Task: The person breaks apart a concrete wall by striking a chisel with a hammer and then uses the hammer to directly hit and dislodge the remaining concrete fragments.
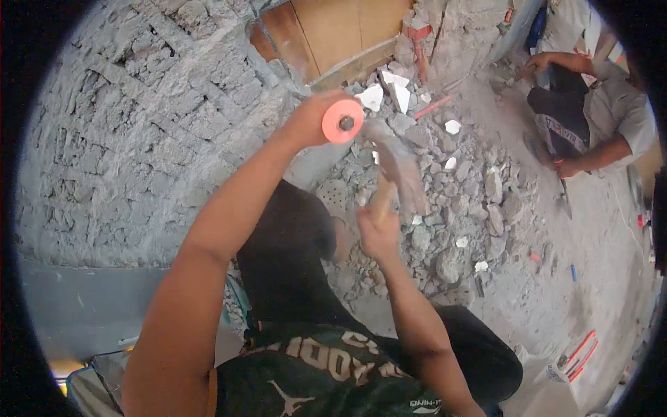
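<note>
My left hand (314, 119) is closed around a chisel (337, 132), held against the rough wall area near the board. The chisel's round orange guard faces me, with its dark struck end at the centre, and its tip is hidden. Below and to the right, my right hand (379, 235) grips the wooden handle of a hammer (383, 200). Motion smears the hammer's head, which is just right of the chisel, apart from its struck end.
Broken rubble (451, 208) with white tile shards covers the floor ahead. A chipped wall (160, 125) rises on the left, beside a wooden board (333, 31). Another person (611, 111) crouches at the right. Red-handled pliers or cutters (582, 354) lie lower right.
</note>
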The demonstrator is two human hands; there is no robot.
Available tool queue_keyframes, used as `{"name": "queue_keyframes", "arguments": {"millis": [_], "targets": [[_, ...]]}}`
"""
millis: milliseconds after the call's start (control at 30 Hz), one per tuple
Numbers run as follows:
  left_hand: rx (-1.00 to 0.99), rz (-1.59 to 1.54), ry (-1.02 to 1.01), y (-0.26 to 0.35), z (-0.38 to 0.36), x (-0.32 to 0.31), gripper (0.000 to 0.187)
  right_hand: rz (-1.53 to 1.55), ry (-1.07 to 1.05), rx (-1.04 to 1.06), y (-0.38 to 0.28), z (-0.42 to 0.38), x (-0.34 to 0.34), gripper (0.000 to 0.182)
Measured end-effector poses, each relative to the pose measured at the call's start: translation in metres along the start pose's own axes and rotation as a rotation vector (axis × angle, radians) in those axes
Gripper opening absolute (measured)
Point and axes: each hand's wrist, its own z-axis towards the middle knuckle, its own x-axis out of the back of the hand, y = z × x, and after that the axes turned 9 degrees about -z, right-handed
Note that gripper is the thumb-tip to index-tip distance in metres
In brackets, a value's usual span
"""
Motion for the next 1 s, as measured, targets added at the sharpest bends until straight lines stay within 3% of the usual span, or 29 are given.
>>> {"name": "queue_keyframes", "arguments": {"millis": [33, 100, 167, 200, 267, 333, 400, 467, 500, 567, 600, 667, 733, 800, 900, 967, 1000], "targets": [[-0.007, 0.036, -0.009, -0.001, -0.001, -0.002, 0.046, 0.014, 0.147, 0.155, -0.004, 0.006, 0.013, 0.023], [-0.003, 0.075, -0.021, -0.001, -0.005, -0.001, 0.045, -0.128, 0.184, 0.217, -0.044, 0.008, 0.057, 0.021], [0.032, 0.029, 0.007, 0.003, -0.004, 0.001, 0.043, 0.283, 0.281, 0.346, -0.107, -0.001, 0.088, 0.019], [0.039, 0.031, 0.008, 0.003, -0.003, 0.001, 0.043, 0.285, 0.274, 0.343, -0.123, -0.007, 0.094, 0.019], [-0.031, -0.012, 0.047, 0.001, -0.004, 0.0, 0.035, 0.989, 0.109, 0.688, -0.14, -0.013, 0.1, 0.021], [-0.036, -0.004, 0.049, 0.001, -0.005, 0.0, 0.036, 0.069, 0.167, 0.545, -0.09, -0.003, 0.069, 0.023], [-0.058, 0.011, 0.049, -0.002, -0.004, -0.002, 0.036, 0.038, 0.044, 0.301, -0.018, 0.014, -0.003, 0.025], [-0.087, 0.096, -0.086, -0.007, -0.001, -0.002, 0.037, 0.076, -0.146, -0.182, 0.009, 0.006, -0.021, 0.02], [-0.095, 0.111, -0.079, -0.01, 0.004, 0.003, 0.037, 0.079, -0.146, -0.164, 0.015, 0.018, -0.022, 0.02], [0.15, 0.089, -0.059, -0.003, -0.004, -0.001, 0.034, -0.018, -0.071, -0.074, 0.001, 0.012, -0.005, 0.02], [0.136, 0.091, -0.052, -0.006, 0.001, -0.001, 0.034, -0.023, -0.062, -0.063, -0.006, 0.018, 0.008, 0.02], [0.0, 0.011, -0.014, -0.014, -0.004, -0.005, 0.031, -0.119, 0.24, 0.257, -0.025, 0.013, 0.036, 0.02], [-0.002, 0.009, -0.02, -0.008, -0.003, -0.002, 0.031, 0.034, 0.256, 0.362, -0.084, 0.011, 0.078, 0.022], [-0.002, 0.003, -0.024, -0.006, -0.001, -0.001, 0.031, 0.753, 0.115, 0.527, -0.126, 0.0, 0.097, 0.019], [0.01, 0.044, -0.044, -0.01, -0.003, 0.0, 0.03, 0.922, 0.126, 0.611, -0.118, -0.004, 0.074, 0.019], [-0.016, 0.013, -0.004, -0.012, -0.003, -0.002, 0.03, -0.334, 0.027, 0.428, -0.032, 0.015, 0.023, 0.017], [-0.02, 0.013, -0.004, -0.021, -0.005, -0.002, 0.03, -0.122, -0.118, 0.117, -0.008, 0.012, -0.006, 0.021]]}}
